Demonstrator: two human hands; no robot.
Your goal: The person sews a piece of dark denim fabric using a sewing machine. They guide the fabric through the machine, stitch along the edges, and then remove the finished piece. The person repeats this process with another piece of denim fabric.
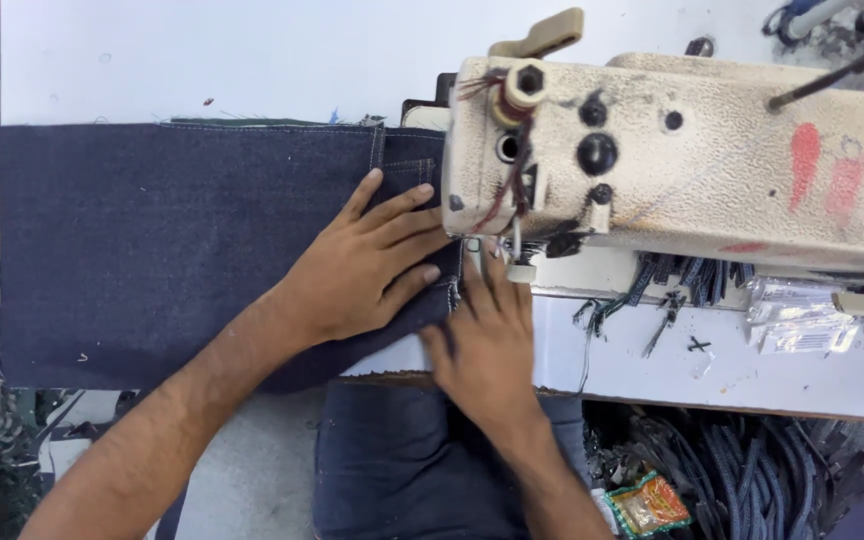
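Left hand [367, 262]: spread flat, pressed on the denim [152, 250]
Right hand [487, 340]: flat; fingertips by the needle
Sewn: seam beyond the left fingertips
Left: cannot be told

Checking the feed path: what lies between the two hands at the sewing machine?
In the head view, only dark denim fabric lies between the left hand and right hand, just before the sewing machine.
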